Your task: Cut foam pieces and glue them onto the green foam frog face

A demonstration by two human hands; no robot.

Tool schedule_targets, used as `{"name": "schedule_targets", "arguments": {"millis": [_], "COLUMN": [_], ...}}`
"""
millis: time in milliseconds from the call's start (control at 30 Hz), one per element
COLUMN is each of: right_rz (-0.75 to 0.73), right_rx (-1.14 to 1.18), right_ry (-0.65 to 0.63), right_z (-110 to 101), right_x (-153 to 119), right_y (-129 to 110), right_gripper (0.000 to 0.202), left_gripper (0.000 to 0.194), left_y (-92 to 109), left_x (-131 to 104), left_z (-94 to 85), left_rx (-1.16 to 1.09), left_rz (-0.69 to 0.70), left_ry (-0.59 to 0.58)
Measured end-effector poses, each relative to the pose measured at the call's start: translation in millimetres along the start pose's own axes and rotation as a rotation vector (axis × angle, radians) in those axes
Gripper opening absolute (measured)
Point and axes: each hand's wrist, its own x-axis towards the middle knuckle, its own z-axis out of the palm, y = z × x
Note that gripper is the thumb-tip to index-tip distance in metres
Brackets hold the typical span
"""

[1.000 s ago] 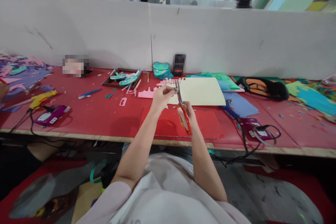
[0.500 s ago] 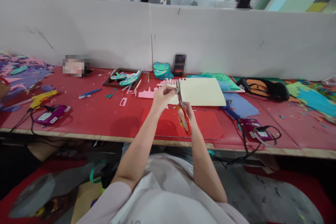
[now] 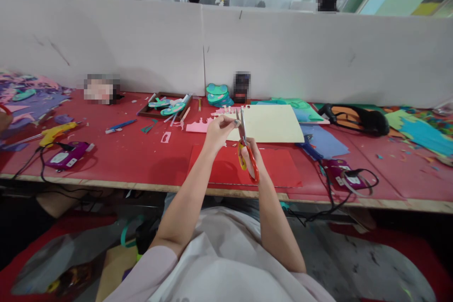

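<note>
At the worktop's (image 3: 148, 163) near edge lies one red sheet (image 3: 279, 170), flat and seemingly uncut. There are two corded boxes: a left purple box (image 3: 70, 156) and a right purple box (image 3: 339, 173).

Above the red sheet, the right hand (image 3: 255, 151) has its grip closed around the handles of one pair of scissors (image 3: 243, 137), which points away from the body with blades slightly parted. Just beside the blades, the left hand (image 3: 218, 131) pinches its fingertips together; whatever they hold is too small to make out. Cutting looks underway, not finished.

Beyond, one cream sheet (image 3: 274, 125) looks largely whole, and one pink strip (image 3: 197, 126) beside it already has a jagged edge. Further left, one yellow glue gun (image 3: 58, 133) rests on the worktop.

Farther back sit one brown tray (image 3: 146, 115) of overlapping, uncountable cutouts and one pile of teal cutouts (image 3: 218, 90), its layers uncountable too, before the white partition (image 3: 283, 52).
</note>
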Motion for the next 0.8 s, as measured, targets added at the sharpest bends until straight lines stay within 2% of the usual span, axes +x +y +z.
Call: {"name": "schedule_targets", "arguments": {"millis": [400, 800], "right_rz": [-0.001, 0.01], "right_rx": [-0.048, -0.069], "right_ry": [0.091, 0.118], "right_z": [1.6, 2.7], "right_x": [0.5, 0.8], "right_y": [1.5, 3.7], "right_gripper": [0.038, 0.037], "left_gripper": [0.02, 0.015], "left_y": [2.0, 3.8], "left_x": [-0.3, -0.9], "left_z": [1.0, 0.4], "left_rx": [0.022, 0.076], "left_rz": [-0.005, -0.008], "left_ry": [0.008, 0.002]}}
